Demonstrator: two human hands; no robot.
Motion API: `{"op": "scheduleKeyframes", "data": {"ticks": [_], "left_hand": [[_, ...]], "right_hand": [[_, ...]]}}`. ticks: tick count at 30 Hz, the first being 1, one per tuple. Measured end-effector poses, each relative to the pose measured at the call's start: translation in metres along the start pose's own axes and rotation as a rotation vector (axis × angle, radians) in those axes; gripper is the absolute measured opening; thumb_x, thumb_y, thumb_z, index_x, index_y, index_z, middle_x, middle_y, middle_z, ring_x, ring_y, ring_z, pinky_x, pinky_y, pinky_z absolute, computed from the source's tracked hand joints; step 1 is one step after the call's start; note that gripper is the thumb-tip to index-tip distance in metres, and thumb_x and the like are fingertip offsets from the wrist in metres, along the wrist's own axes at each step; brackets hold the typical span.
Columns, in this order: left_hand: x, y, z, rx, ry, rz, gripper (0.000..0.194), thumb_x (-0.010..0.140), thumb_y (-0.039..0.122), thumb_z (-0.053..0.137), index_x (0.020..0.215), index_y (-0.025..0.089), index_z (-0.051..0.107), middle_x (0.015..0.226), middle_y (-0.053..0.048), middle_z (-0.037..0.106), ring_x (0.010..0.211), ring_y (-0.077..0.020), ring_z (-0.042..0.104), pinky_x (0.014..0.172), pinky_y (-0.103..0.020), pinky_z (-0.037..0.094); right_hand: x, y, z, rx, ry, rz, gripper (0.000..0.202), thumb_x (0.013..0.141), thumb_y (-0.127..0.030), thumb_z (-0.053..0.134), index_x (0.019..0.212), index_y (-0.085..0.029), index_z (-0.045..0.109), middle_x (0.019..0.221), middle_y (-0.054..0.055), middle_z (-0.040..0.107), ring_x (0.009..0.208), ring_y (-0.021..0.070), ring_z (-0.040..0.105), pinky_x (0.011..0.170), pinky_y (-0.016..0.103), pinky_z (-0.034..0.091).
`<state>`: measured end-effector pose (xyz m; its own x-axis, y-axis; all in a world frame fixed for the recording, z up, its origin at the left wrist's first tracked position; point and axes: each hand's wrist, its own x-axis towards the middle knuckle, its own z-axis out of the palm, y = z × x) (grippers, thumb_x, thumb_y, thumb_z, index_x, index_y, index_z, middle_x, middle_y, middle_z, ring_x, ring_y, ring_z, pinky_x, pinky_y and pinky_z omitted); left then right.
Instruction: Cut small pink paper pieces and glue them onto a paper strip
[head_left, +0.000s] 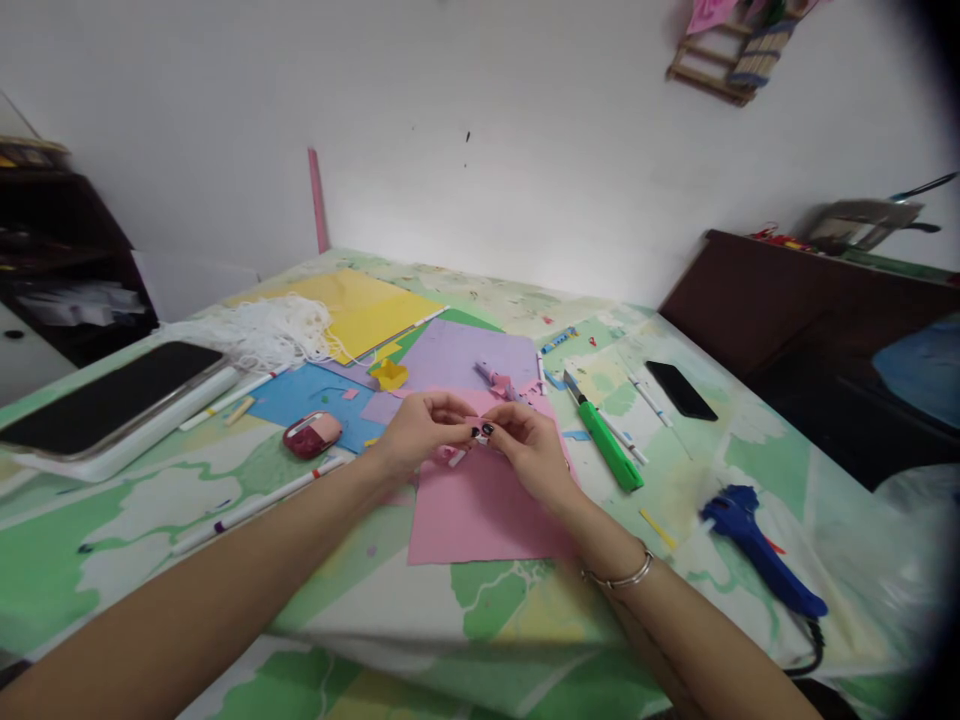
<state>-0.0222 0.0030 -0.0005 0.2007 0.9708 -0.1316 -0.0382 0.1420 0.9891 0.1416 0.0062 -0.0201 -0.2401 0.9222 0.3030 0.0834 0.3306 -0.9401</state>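
Note:
My left hand [424, 430] and my right hand [529, 448] meet fingertip to fingertip over a pink sheet [480, 515] on the table. Both hands pinch a small pink piece [482, 424] between thumbs and fingers; its shape is mostly hidden. Just below the left fingers is a small curled pink and white bit [450, 456]. Behind the hands lies a purple sheet [469, 355] with rolled purple and pink pieces [499, 380] on it. A yellow folded paper shape [390, 375] rests beyond my left hand.
A green cutter [611, 445], a black phone [681, 390] and a blue glue gun [761, 550] lie to the right. On the left are a large tablet [112, 395], a red case [312, 435], white string [262, 335], a marker [259, 505] and blue paper [289, 400].

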Motion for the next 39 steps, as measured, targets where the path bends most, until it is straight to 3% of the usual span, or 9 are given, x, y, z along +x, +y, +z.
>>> {"op": "scheduleKeyframes", "data": {"ticks": [4, 9, 12, 15, 18, 21, 29, 34, 39], "left_hand": [[0.004, -0.004, -0.005, 0.021, -0.042, 0.003, 0.028, 0.062, 0.027, 0.076, 0.084, 0.014, 0.063, 0.071, -0.006, 0.068, 0.058, -0.0124, 0.060, 0.046, -0.018, 0.041], [0.004, -0.003, -0.005, 0.044, -0.143, -0.002, 0.023, 0.064, 0.032, 0.075, 0.073, 0.012, 0.066, 0.064, -0.006, 0.066, 0.052, -0.0112, 0.057, 0.047, -0.021, 0.043], [0.004, 0.000, -0.007, -0.058, -0.064, 0.028, 0.023, 0.062, 0.031, 0.076, 0.073, 0.013, 0.067, 0.067, -0.006, 0.067, 0.058, -0.0142, 0.060, 0.055, -0.026, 0.047], [0.009, 0.001, -0.011, -0.209, 0.071, 0.102, 0.023, 0.059, 0.027, 0.078, 0.073, 0.013, 0.067, 0.070, -0.003, 0.066, 0.067, -0.0128, 0.061, 0.066, -0.026, 0.049], [0.014, 0.000, -0.016, -0.334, 0.111, 0.127, 0.021, 0.059, 0.023, 0.078, 0.074, 0.013, 0.066, 0.070, 0.000, 0.063, 0.060, -0.0065, 0.055, 0.059, -0.019, 0.044], [0.015, 0.001, -0.016, -0.422, 0.118, 0.135, 0.023, 0.059, 0.021, 0.078, 0.075, 0.013, 0.064, 0.066, 0.001, 0.061, 0.052, -0.0044, 0.050, 0.053, -0.017, 0.040], [0.011, 0.007, -0.014, -0.508, 0.166, 0.111, 0.017, 0.066, 0.010, 0.071, 0.079, 0.011, 0.060, 0.070, -0.006, 0.069, 0.062, -0.0098, 0.063, 0.062, -0.020, 0.047], [0.008, 0.012, -0.015, -0.529, 0.160, 0.149, 0.017, 0.069, 0.005, 0.067, 0.080, 0.012, 0.057, 0.081, -0.009, 0.071, 0.076, -0.0154, 0.068, 0.068, -0.023, 0.051], [0.005, 0.015, -0.014, -0.515, 0.140, 0.166, 0.016, 0.069, 0.011, 0.068, 0.080, 0.013, 0.057, 0.079, -0.008, 0.072, 0.074, -0.0162, 0.069, 0.071, -0.026, 0.052]], "right_hand": [[0.000, 0.004, -0.001, -0.019, -0.004, -0.030, 0.009, 0.074, -0.021, 0.060, 0.083, -0.018, 0.059, 0.076, 0.001, 0.060, 0.070, 0.0127, 0.057, 0.065, 0.025, 0.046], [0.001, -0.005, -0.009, -0.276, -0.054, -0.108, 0.010, 0.078, -0.016, 0.052, 0.081, -0.018, 0.061, 0.076, 0.002, 0.064, 0.071, 0.0130, 0.059, 0.067, 0.026, 0.045], [0.002, -0.018, -0.024, -0.573, -0.034, -0.110, 0.007, 0.075, -0.018, 0.056, 0.077, -0.018, 0.062, 0.072, 0.002, 0.065, 0.064, 0.0130, 0.058, 0.061, 0.025, 0.043], [0.002, -0.023, -0.042, -0.942, -0.141, 0.044, 0.006, 0.064, -0.016, 0.065, 0.065, -0.019, 0.060, 0.060, 0.001, 0.062, 0.054, 0.0136, 0.053, 0.050, 0.024, 0.034], [0.000, -0.019, -0.051, -1.075, -0.234, 0.116, 0.013, 0.063, -0.016, 0.067, 0.057, -0.020, 0.057, 0.055, 0.002, 0.059, 0.050, 0.0132, 0.050, 0.046, 0.024, 0.027], [-0.001, -0.015, -0.052, -1.068, -0.252, 0.095, 0.015, 0.063, -0.015, 0.068, 0.057, -0.020, 0.055, 0.054, 0.001, 0.058, 0.050, 0.0123, 0.048, 0.045, 0.024, 0.025], [0.000, -0.022, -0.062, -0.789, -0.385, 0.231, 0.025, 0.058, -0.016, 0.067, 0.078, -0.022, 0.052, 0.062, -0.002, 0.062, 0.053, 0.0124, 0.054, 0.043, 0.021, 0.032], [0.000, -0.031, -0.062, -0.473, -0.345, 0.356, 0.030, 0.065, -0.018, 0.061, 0.093, -0.021, 0.051, 0.062, -0.004, 0.060, 0.045, 0.0098, 0.050, 0.039, 0.020, 0.034], [0.003, -0.038, -0.059, -0.277, -0.236, 0.290, 0.033, 0.069, -0.028, 0.065, 0.099, -0.018, 0.056, 0.063, -0.003, 0.056, 0.049, 0.0076, 0.046, 0.040, 0.018, 0.032]]}}
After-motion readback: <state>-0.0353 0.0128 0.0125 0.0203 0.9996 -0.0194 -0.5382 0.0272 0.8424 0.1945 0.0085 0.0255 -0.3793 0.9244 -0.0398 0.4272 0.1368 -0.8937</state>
